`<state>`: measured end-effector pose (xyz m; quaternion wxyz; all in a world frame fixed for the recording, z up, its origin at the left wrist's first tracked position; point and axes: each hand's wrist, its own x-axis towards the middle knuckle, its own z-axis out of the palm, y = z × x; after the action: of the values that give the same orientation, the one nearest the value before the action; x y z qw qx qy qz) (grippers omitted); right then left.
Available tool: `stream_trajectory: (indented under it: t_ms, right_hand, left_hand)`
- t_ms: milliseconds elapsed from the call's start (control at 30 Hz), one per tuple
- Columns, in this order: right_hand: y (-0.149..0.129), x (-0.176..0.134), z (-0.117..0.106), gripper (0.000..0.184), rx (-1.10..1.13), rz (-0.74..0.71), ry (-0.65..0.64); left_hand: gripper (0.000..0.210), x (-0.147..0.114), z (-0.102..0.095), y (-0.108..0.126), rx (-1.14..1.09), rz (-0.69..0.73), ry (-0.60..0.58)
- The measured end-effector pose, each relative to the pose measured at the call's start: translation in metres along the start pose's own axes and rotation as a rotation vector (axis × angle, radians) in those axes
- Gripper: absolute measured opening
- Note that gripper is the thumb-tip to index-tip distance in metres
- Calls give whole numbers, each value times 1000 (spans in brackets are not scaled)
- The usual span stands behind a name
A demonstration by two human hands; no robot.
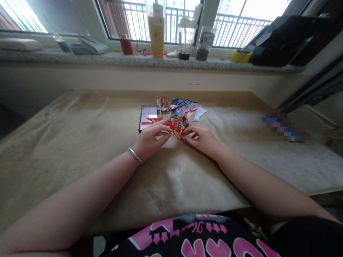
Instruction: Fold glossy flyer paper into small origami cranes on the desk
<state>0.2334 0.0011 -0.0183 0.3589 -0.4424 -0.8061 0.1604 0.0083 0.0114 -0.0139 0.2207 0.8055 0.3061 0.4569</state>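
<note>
Between my two hands is a red, colourfully printed piece of paper or wrapper [179,125], with a pale flap standing up at its right side. My left hand [152,138], with a silver bangle at the wrist, pinches its left lower edge. On the other side, my right hand [201,139] has its fingers closed on the lower right edge. Just behind the red piece lie blue printed sheets or packets [186,106] and a white piece of paper [199,113]. A crumpled red-and-white wrapper [163,103] sits behind them to the left.
A phone [144,122] lies beside my left hand on the cloth-covered table [107,142]. Far right is a blurred blue item [284,127]. The windowsill [102,57] holds a tall yellow-filled container [157,35], a clear bottle [185,37], a jar [205,43] and a black bag [278,41].
</note>
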Motion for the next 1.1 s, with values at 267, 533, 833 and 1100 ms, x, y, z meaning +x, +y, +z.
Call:
stream_trajectory:
  t_ms: [267, 533, 833, 1100]
  right_hand:
    - [-2, 1, 3, 12, 53, 112, 37]
    - [8, 2, 4, 46, 99, 171, 139]
    - [10, 2, 1, 28, 22, 225, 79]
    - [14, 3, -4, 11, -65, 195, 22]
  left_hand:
    - [12, 2, 0, -1, 180, 39, 54]
    - [12, 5, -4, 0, 369, 114, 149]
    - [11, 5, -7, -1, 502, 223, 72]
    - [42, -2, -5, 5, 459, 304, -195]
